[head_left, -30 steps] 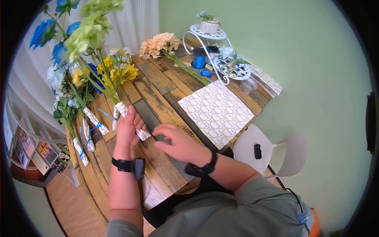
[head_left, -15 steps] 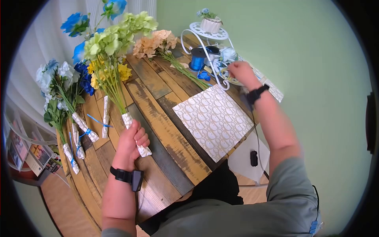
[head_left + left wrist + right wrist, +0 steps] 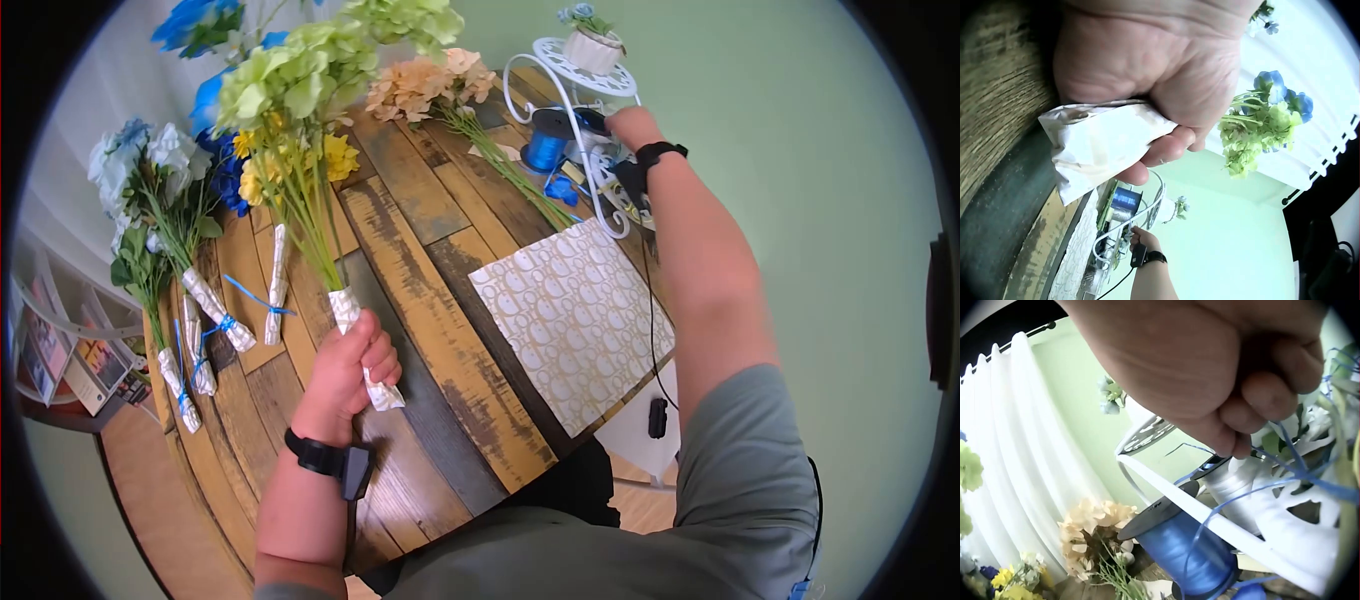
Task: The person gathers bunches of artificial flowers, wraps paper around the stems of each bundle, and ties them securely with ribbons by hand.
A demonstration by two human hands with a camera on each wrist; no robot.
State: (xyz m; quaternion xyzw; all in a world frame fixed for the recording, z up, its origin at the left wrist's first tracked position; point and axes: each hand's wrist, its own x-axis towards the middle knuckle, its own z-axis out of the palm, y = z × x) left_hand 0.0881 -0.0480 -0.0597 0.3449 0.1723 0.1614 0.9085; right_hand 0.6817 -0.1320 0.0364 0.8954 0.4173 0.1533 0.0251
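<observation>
Hydrangea bouquet (image 3: 302, 75): left hand (image 3: 352, 370) grips its paper wrap (image 3: 343, 305), likely keeping it closed; unclear what right hand (image 3: 634, 128) holds near far-right table (image 3: 415, 285) edge.

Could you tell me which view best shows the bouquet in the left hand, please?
The head view: the bouquet appears almost whole, from wrapped end to flowers, though the left hand hides some. The left wrist view shows the wrapped end close, flowers small; the right wrist view, only green petals at the left edge.
</observation>
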